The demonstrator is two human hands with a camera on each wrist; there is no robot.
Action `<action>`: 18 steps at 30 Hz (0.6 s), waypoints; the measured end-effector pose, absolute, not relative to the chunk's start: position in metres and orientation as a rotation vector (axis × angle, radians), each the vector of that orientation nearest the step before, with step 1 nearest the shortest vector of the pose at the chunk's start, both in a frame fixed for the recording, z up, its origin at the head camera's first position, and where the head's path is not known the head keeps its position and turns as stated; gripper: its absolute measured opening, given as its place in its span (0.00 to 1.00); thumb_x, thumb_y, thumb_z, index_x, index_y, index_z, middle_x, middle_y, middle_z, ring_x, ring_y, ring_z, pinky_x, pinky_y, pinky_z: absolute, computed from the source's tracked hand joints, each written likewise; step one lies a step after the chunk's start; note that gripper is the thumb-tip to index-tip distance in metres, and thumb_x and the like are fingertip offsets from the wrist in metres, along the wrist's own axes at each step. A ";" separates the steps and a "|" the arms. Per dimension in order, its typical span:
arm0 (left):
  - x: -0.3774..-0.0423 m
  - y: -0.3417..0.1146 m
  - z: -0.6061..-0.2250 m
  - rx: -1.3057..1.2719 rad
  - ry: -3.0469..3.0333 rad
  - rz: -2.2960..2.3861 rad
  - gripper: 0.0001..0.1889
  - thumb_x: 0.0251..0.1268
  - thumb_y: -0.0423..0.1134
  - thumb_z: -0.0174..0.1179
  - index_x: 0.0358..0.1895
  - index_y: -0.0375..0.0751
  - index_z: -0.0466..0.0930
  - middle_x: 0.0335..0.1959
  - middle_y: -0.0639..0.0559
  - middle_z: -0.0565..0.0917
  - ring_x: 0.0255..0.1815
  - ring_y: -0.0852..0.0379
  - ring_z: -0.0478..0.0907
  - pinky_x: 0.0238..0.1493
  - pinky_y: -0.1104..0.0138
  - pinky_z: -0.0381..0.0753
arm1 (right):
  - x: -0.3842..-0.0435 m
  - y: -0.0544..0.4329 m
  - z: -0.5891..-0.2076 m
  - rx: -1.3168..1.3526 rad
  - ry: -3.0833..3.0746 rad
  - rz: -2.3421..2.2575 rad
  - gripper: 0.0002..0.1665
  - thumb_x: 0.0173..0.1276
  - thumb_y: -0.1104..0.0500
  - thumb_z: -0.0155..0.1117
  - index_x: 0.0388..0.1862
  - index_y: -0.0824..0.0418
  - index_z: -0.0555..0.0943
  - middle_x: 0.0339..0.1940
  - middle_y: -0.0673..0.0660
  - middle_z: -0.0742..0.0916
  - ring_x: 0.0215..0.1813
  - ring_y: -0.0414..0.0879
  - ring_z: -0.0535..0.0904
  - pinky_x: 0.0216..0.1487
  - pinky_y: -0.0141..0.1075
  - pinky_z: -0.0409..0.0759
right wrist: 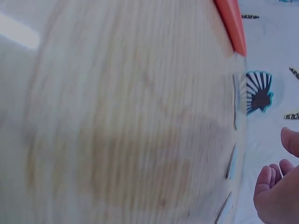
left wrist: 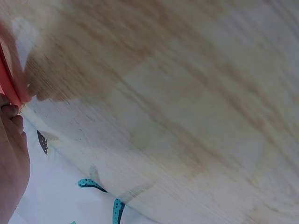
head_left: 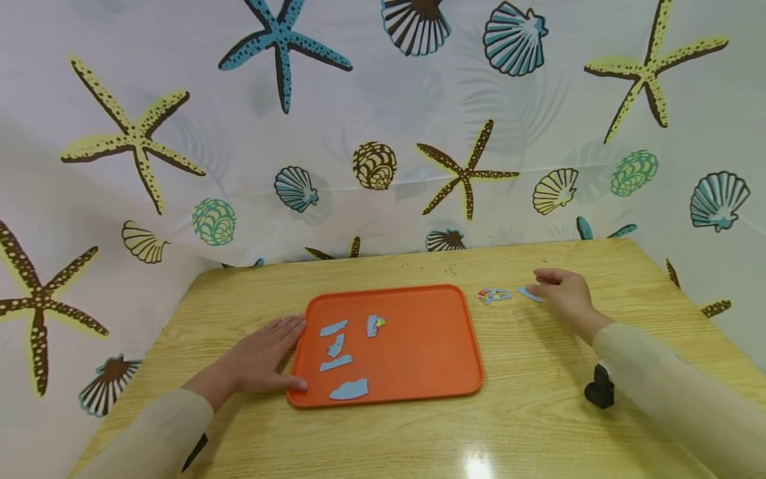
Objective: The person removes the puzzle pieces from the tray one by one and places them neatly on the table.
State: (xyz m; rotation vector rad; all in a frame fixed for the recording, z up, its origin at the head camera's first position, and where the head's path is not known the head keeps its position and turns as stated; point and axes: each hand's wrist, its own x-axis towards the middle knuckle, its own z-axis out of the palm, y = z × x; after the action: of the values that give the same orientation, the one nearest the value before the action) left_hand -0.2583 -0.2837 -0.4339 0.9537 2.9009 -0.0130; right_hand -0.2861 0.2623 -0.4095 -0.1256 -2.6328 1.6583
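My left hand (head_left: 263, 356) rests along the left rim of an orange tray (head_left: 419, 346), fingers straight and thumb at the near corner. On the tray's left half lie several flat, irregular pale-blue pieces (head_left: 350, 390), like jigsaw pieces; one piece (head_left: 374, 325) has a multicoloured patch. Right of the tray, a multicoloured piece (head_left: 494, 295) lies on the table. Beside it is a narrow pale-blue piece (head_left: 528, 293), with my right hand (head_left: 562, 296) just over its right end. In the right wrist view, thumb and loosely bent fingers stand apart, nothing visible between them.
The wooden table (head_left: 389, 439) reaches back to a white curtain (head_left: 371, 86) printed with starfish and shells. A small black object (head_left: 600, 389) shows beside the right forearm. In the right wrist view, another flat piece (right wrist: 224, 208) lies near the hand.
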 end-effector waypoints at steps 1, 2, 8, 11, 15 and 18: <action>-0.258 -0.284 -0.434 0.953 2.901 -0.011 0.61 0.51 0.81 0.47 0.76 0.32 0.51 0.77 0.41 0.53 0.76 0.44 0.48 0.74 0.51 0.48 | -0.286 0.258 -0.408 -0.115 -2.620 1.680 0.32 0.71 0.59 0.62 0.69 0.71 0.67 0.66 0.70 0.72 0.66 0.60 0.68 0.61 0.47 0.73; -0.258 -0.284 -0.434 0.953 2.902 -0.012 0.61 0.51 0.81 0.47 0.76 0.32 0.51 0.77 0.41 0.53 0.76 0.44 0.48 0.74 0.51 0.48 | -0.286 0.254 -0.407 -0.104 -2.611 1.698 0.32 0.70 0.60 0.62 0.69 0.72 0.67 0.66 0.70 0.72 0.66 0.60 0.68 0.61 0.46 0.73; -0.259 -0.284 -0.435 0.952 2.904 -0.009 0.61 0.51 0.81 0.47 0.76 0.32 0.51 0.77 0.41 0.53 0.76 0.44 0.48 0.74 0.51 0.49 | -0.288 0.227 -0.405 -0.051 -2.583 1.788 0.31 0.70 0.62 0.63 0.68 0.71 0.68 0.66 0.69 0.73 0.65 0.59 0.69 0.63 0.46 0.72; -0.259 -0.284 -0.435 0.950 2.900 -0.009 0.61 0.51 0.81 0.47 0.76 0.32 0.51 0.77 0.41 0.53 0.77 0.44 0.48 0.74 0.51 0.49 | -0.290 0.213 -0.405 -0.036 -2.557 1.859 0.30 0.69 0.64 0.63 0.68 0.71 0.69 0.65 0.70 0.73 0.65 0.59 0.69 0.63 0.48 0.72; -0.259 -0.284 -0.434 0.949 2.895 -0.007 0.61 0.51 0.81 0.47 0.76 0.32 0.51 0.77 0.41 0.53 0.76 0.43 0.48 0.74 0.51 0.49 | -0.291 0.195 -0.405 -0.010 -2.537 1.921 0.30 0.68 0.64 0.64 0.67 0.70 0.71 0.65 0.69 0.73 0.64 0.58 0.70 0.63 0.48 0.72; -0.258 -0.284 -0.434 0.952 2.896 -0.002 0.61 0.52 0.80 0.47 0.76 0.32 0.51 0.77 0.41 0.53 0.76 0.43 0.48 0.74 0.51 0.49 | -0.292 0.181 -0.404 0.018 -2.533 1.952 0.29 0.68 0.64 0.65 0.67 0.69 0.71 0.65 0.69 0.74 0.63 0.57 0.70 0.63 0.47 0.73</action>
State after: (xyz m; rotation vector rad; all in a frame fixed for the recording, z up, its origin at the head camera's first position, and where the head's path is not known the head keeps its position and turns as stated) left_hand -0.2582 -0.2838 -0.4338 0.9518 2.8959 -0.0018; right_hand -0.2915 0.1813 -0.4043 0.0181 -2.5328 1.9518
